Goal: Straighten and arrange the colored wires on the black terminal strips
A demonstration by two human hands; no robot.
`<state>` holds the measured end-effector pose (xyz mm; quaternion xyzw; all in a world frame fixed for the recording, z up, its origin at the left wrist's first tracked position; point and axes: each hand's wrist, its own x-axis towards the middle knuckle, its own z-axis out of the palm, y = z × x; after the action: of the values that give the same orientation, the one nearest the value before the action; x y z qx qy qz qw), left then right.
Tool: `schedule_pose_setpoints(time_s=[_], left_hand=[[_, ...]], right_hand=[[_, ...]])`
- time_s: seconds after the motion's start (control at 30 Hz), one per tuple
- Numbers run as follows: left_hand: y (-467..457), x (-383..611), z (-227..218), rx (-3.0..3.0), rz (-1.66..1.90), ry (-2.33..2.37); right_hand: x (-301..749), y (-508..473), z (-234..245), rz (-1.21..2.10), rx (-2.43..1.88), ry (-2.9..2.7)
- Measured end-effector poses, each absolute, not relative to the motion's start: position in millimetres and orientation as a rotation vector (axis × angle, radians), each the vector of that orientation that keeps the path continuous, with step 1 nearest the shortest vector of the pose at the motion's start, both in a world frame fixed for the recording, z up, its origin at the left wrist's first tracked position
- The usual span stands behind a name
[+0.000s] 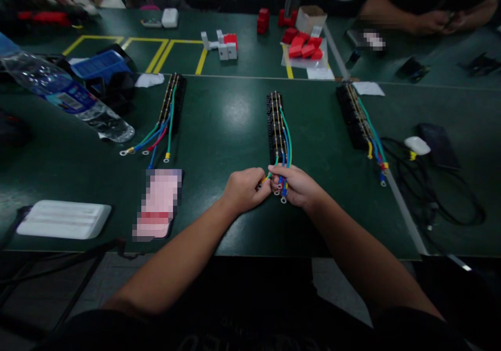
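A black terminal strip lies in the middle of the green table, with several coloured wires running from it towards me. My left hand is closed, pinching the end of a green wire with a yellow sleeve. My right hand is closed round the bundle of wire ends, whose ring terminals poke out between the fingers. Both hands meet just below the strip's near end.
A second wired strip lies to the left, a third to the right. A water bottle, a white tray, a phone, black cables, red parts. Another person's hands work at the far right.
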<state>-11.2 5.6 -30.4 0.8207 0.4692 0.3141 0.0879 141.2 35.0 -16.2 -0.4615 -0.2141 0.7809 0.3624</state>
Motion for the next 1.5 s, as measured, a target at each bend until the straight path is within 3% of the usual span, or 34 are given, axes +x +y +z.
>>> schedule_pose_setpoints(time_s=[0.67, 1.5], left_hand=[[10, -11, -29, 2.379, 0.907, 1.411], [11, -9, -32, 2.497, 0.94, 1.353]], right_hand=[[134, 41, -11, 1.96, -1.314, -0.601], [156, 40, -18, 2.164, -0.951, -0.621]])
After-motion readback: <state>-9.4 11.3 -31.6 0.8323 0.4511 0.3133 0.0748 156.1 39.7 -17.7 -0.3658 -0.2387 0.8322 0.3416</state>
